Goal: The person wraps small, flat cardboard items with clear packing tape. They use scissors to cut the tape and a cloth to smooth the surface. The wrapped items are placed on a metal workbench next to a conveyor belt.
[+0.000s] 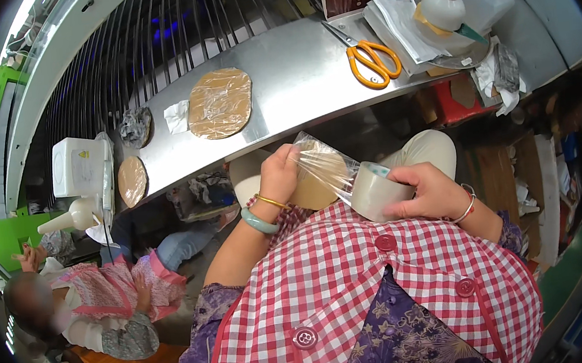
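Note:
In my right hand [436, 194] is a wide roll of clear packing tape [372, 194], with the thumb and fingers around its rim. A strip of clear tape [324, 155] stretches from the roll to my left hand [280, 175], whose fingers pinch its end. Under the strip, a rounded brown cardboard piece [315, 192] lies at my lap, partly covered by the tape and my apron. On the metal table ahead rests a larger rounded cardboard piece [220, 104] covered in shiny clear tape.
Orange-handled scissors [372, 63] lie near the table's right part, beside papers [402, 28] and a white lamp-like stand [443, 6]. At left are a smaller cardboard piece [133, 180], crumpled plastic [135, 127] and a white box [77, 167]. Another person [105, 300] sits at the left.

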Demonstrator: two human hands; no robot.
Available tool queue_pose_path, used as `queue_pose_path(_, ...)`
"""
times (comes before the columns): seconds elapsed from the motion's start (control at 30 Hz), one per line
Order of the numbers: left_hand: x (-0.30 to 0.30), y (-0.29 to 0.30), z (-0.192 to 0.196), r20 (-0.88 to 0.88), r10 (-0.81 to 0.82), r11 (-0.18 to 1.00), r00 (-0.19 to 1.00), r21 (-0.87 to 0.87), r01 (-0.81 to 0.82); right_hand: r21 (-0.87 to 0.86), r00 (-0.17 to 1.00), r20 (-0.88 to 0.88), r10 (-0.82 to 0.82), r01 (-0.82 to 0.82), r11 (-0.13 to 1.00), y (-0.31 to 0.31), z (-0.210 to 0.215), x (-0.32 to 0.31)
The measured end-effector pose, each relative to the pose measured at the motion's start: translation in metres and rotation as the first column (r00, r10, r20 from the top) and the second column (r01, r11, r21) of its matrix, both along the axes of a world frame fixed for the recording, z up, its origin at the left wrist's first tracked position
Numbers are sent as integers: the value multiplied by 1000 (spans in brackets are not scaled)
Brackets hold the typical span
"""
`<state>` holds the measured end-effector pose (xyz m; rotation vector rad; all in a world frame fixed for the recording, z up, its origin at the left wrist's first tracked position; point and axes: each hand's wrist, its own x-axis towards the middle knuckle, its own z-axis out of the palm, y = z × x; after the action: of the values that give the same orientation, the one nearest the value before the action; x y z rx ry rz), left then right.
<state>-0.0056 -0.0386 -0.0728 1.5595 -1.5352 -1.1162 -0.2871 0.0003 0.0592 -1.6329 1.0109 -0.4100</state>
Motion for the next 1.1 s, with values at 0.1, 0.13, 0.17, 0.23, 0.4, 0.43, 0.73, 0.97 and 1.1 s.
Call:
queue_pose_path(0.1,17,-4,-10,-139,38,995,990,94,-25,-140,993,-117,3,-19,990,9,-6,-13)
queue_pose_path(0.13,16,-4,-6,-188,40,992,981,125,-16,-121,995,-98,-31,19,992,12,-7,-15)
queue_pose_path(0.17,16,-4,-3,-236,44,988,971,157,-6,-102,995,-79,-65,57,993,14,-8,-16)
queue_pose_path(0.23,14,-4,8,-320,51,971,946,239,28,-100,994,-42,-105,100,990,14,-13,-16)
queue_pose_path(0.4,19,-1,12,-295,-144,953,945,215,213,-33,993,-24,-117,117,993,13,-16,-13)
queue_pose_path(0.43,18,1,13,-240,-196,951,951,191,244,-36,995,-9,-104,104,994,13,-19,-14)
queue_pose_path(0.73,1,34,10,33,-255,964,966,83,252,272,971,12,-239,227,935,17,-5,-23)
queue_pose_path(0.97,-4,29,7,-131,-174,969,976,-197,147,70,963,-22,-269,270,960,17,-39,-57)
queue_pose_path(1.1,0,-6,15,-265,-143,978,954,-188,95,4,956,50,-289,289,957,-2,9,-35)
